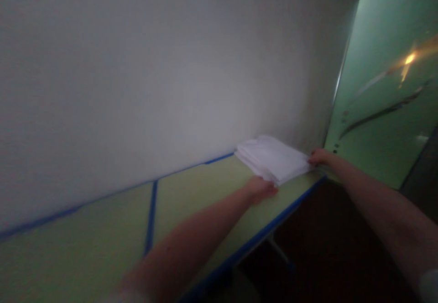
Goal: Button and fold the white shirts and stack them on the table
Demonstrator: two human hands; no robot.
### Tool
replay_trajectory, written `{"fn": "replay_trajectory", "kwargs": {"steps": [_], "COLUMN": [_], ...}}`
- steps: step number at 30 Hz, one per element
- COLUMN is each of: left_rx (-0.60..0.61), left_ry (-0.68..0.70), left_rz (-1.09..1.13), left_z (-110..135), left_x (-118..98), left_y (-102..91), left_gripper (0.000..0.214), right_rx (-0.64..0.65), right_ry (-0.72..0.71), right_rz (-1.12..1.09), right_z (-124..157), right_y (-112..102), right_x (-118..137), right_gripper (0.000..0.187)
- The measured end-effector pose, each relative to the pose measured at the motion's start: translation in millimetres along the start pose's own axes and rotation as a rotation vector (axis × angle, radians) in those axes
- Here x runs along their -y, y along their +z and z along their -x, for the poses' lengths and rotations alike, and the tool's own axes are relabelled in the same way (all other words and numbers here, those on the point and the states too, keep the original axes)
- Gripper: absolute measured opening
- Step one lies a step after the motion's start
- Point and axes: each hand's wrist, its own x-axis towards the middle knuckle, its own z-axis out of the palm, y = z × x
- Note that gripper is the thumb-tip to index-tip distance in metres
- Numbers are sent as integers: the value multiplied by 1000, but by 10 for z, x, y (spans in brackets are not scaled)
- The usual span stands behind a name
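Note:
A folded white cloth (273, 157), stacked in several layers, is at the far right end of the table, close to the wall. My left hand (262, 190) grips its near left corner, the fingers closed around the edge. At the right corner, my right hand (318, 157) pinches the cloth's edge. Blur hides the finer detail of the fingers, and I cannot tell whether the cloth rests fully on the tabletop or is slightly raised.
The long yellow-green table (198, 198) has blue tape (152, 216) along its edges and across it. Behind it rises a pale wall (164, 75). A frosted glass panel (386, 79) stands at the right. Below the near edge, a table leg (280, 250) shows over the dark floor.

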Motion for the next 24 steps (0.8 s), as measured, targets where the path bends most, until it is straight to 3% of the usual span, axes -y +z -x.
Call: {"fn": "replay_trajectory", "kwargs": {"steps": [4, 8, 12, 16, 21, 24], "left_rx": [-147, -299, -491, -707, -1060, -1212], "left_ry": [82, 173, 236, 223, 42, -113], "left_rz": [-58, -112, -224, -445, -854, -1056], "left_z": [510, 1304, 2365, 3592, 5132, 5817], "left_x": [-154, -416, -575, -621, -611, -509], "left_y": [-503, -1228, -2030, -2846, -3830, -4249], "left_gripper": [66, 62, 44, 30, 36, 34], "right_rx": [46, 130, 257, 373, 490, 537], "right_ry": [-157, -380, -586, -736, -908, -1001], "right_rz": [138, 166, 145, 107, 73, 61], "right_z": [95, 524, 1236, 2040, 2960, 3378], "right_y": [108, 518, 984, 1337, 1603, 1703], "right_x": [721, 1741, 2793, 3735, 4734, 5244], "right_gripper": [32, 41, 42, 44, 45, 47]}}
